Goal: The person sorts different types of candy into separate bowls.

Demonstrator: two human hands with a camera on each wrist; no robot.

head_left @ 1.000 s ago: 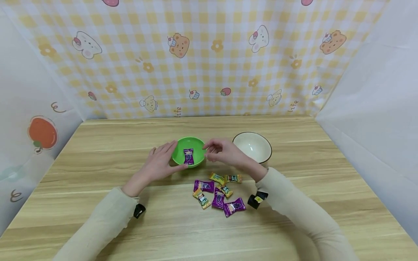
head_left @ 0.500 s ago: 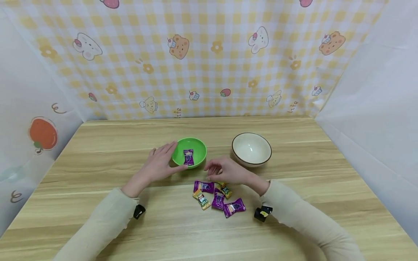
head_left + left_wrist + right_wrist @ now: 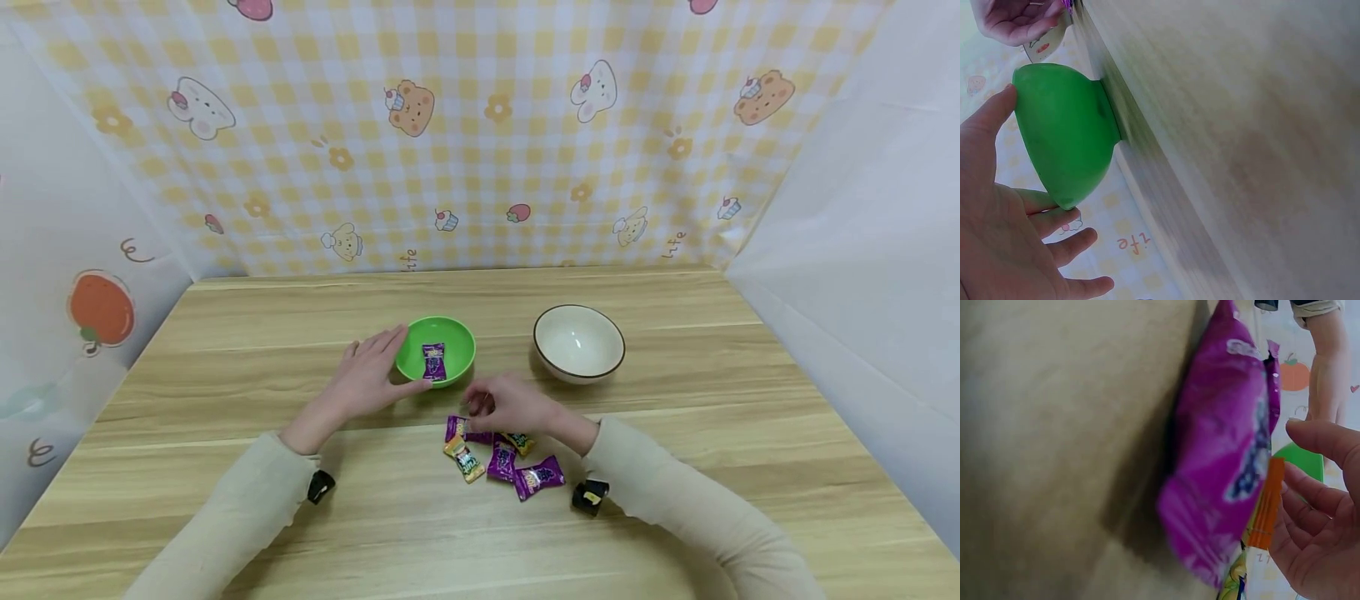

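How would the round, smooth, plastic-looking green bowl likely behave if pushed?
The green bowl would probably slide rather than roll, since it stands upright on its foot. A push high up might tip it, as its walls flare out above that narrower base.

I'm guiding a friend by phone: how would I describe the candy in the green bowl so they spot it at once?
On the wooden table, find the green bowl that the left hand touches. Inside lies one purple-wrapped candy. Unlike the loose purple candies outside, it lies in a bowl.
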